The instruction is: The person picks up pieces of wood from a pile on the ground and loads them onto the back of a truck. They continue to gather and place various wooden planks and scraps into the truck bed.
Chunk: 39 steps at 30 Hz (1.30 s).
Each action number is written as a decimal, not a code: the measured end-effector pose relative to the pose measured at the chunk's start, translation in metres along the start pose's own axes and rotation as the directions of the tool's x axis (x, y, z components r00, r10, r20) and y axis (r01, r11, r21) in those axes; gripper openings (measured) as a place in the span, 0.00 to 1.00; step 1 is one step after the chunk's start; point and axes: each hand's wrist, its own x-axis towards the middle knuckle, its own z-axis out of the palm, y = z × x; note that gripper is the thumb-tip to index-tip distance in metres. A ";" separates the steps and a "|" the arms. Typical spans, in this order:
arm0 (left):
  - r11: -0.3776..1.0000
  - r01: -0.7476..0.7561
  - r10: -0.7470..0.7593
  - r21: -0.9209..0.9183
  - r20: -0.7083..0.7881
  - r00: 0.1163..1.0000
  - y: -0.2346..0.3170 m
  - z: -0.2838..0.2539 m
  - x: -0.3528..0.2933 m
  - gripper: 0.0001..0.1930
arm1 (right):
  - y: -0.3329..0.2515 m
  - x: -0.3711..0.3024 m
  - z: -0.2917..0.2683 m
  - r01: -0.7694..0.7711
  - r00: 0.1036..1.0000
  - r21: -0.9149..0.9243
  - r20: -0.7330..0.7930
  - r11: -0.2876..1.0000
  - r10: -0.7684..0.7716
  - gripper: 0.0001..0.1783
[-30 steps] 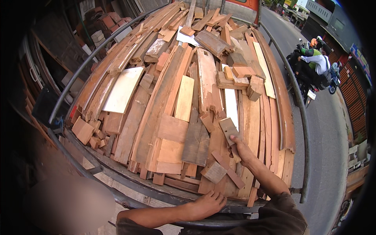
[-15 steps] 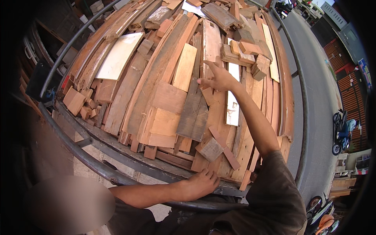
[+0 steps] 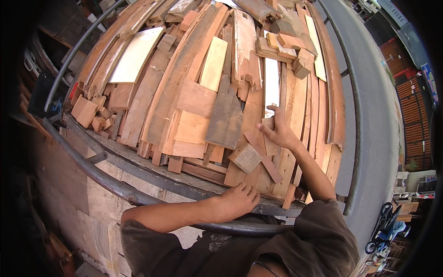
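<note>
My right hand (image 3: pixel 282 132) grips a small wood block (image 3: pixel 268 122) between thumb and fingers, above the near right part of a large load of wood offcuts. Just below it lie a squarish weathered block (image 3: pixel 247 159) and a thin reddish wood strip (image 3: pixel 263 157), the strip running slantwise past the block. A white-faced narrow board (image 3: pixel 272 83) stretches away beyond the hand. My left hand (image 3: pixel 236 203) rests with loosely bent fingers at the near edge of the load, by the board ends. Nothing shows in it.
A bent metal rail (image 3: pixel 106 182) runs around the near side of the load, and another (image 3: pixel 354 115) along the right. Short blocks are piled at the left corner (image 3: pixel 85 111) and far right (image 3: pixel 290 44). A road (image 3: pixel 376 106) and a parked motorcycle (image 3: pixel 385 226) lie beyond.
My right hand has come nearer and to the right, carrying the small block from beside the dark board. The left hand has stayed at the near edge. The view has shifted slightly.
</note>
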 end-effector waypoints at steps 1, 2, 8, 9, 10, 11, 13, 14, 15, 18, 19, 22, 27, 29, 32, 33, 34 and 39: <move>1.000 -0.005 0.005 0.002 -0.018 1.000 0.001 0.008 0.000 0.31 | 0.000 -0.025 0.003 -0.024 0.995 -0.007 0.101 1.000 0.025 0.53; 1.000 -0.006 0.006 0.012 -0.028 1.000 0.002 0.011 -0.002 0.31 | -0.001 -0.047 0.008 -0.040 0.979 -0.008 0.198 0.999 0.041 0.60; 0.998 -0.037 0.037 0.054 0.000 0.999 -0.002 -0.007 -0.002 0.32 | 0.018 -0.123 0.028 0.173 0.972 -0.477 0.225 0.862 -0.071 0.61; 0.998 -0.051 0.050 0.020 0.036 0.998 -0.002 -0.008 -0.001 0.32 | 0.019 -0.122 0.037 0.180 0.973 -0.566 0.221 0.805 -0.062 0.60; 0.999 -0.052 0.052 -0.007 0.070 0.996 -0.003 -0.009 0.000 0.32 | 0.024 -0.116 0.046 0.160 0.980 -0.579 0.192 0.799 -0.057 0.58; 0.998 -0.051 0.054 -0.031 0.111 0.992 -0.004 -0.010 -0.001 0.33 | 0.026 -0.107 0.057 0.138 0.986 -0.587 0.158 0.797 -0.055 0.57; 0.998 -0.057 0.058 -0.019 0.094 0.994 -0.005 -0.005 -0.001 0.33 | 0.020 -0.098 0.059 0.125 0.990 -0.562 0.127 0.818 -0.065 0.52; 0.998 -0.052 0.054 -0.027 0.093 0.994 -0.003 -0.006 -0.001 0.33 | 0.025 -0.100 0.063 0.138 0.989 -0.556 0.117 0.820 -0.087 0.52; 0.999 -0.048 0.050 -0.025 0.109 0.993 -0.004 -0.009 0.000 0.33 | 0.036 -0.102 0.067 0.151 0.988 -0.551 0.108 0.820 -0.110 0.52; 0.997 -0.026 0.035 -0.066 0.125 0.991 -0.006 -0.006 -0.002 0.33 | 0.014 -0.107 0.049 0.099 0.994 -0.362 0.076 0.927 -0.077 0.50; 0.995 -0.036 0.045 -0.089 0.110 0.993 -0.005 -0.003 -0.002 0.32 | 0.014 -0.115 0.041 0.064 0.997 -0.287 0.057 0.956 -0.050 0.48; 0.987 -0.053 0.064 -0.149 0.073 0.995 -0.004 -0.008 0.000 0.33 | 0.035 -0.140 0.034 -0.064 0.998 -0.057 -0.022 0.996 0.063 0.45; 0.987 -0.014 0.019 -0.162 0.031 0.999 -0.004 -0.009 0.001 0.34 | 0.010 -0.151 0.021 -0.354 0.932 0.397 0.068 0.847 0.357 0.39; 0.991 -0.045 0.038 -0.124 -0.052 0.998 -0.005 -0.001 0.001 0.34 | 0.006 -0.104 0.018 -0.323 0.922 0.634 0.043 0.703 0.385 0.35; 0.992 -0.026 0.021 -0.125 -0.042 0.999 -0.005 0.003 -0.008 0.33 | -0.052 0.066 -0.064 -0.065 0.953 0.796 -0.128 0.602 0.273 0.25; 0.990 -0.042 0.038 -0.132 -0.034 0.999 -0.002 0.003 -0.004 0.32 | -0.060 0.131 -0.119 -0.022 0.939 0.752 -0.210 0.659 0.272 0.29; 0.992 -0.024 0.023 -0.128 -0.015 1.000 -0.001 0.005 -0.001 0.31 | -0.092 0.178 -0.160 -0.020 0.828 0.780 -0.338 0.625 0.448 0.40; 0.996 0.058 -0.039 0.074 -0.235 0.971 -0.019 0.009 0.001 0.25 | -0.184 0.242 -0.233 0.180 0.744 0.388 -0.655 0.904 0.133 0.44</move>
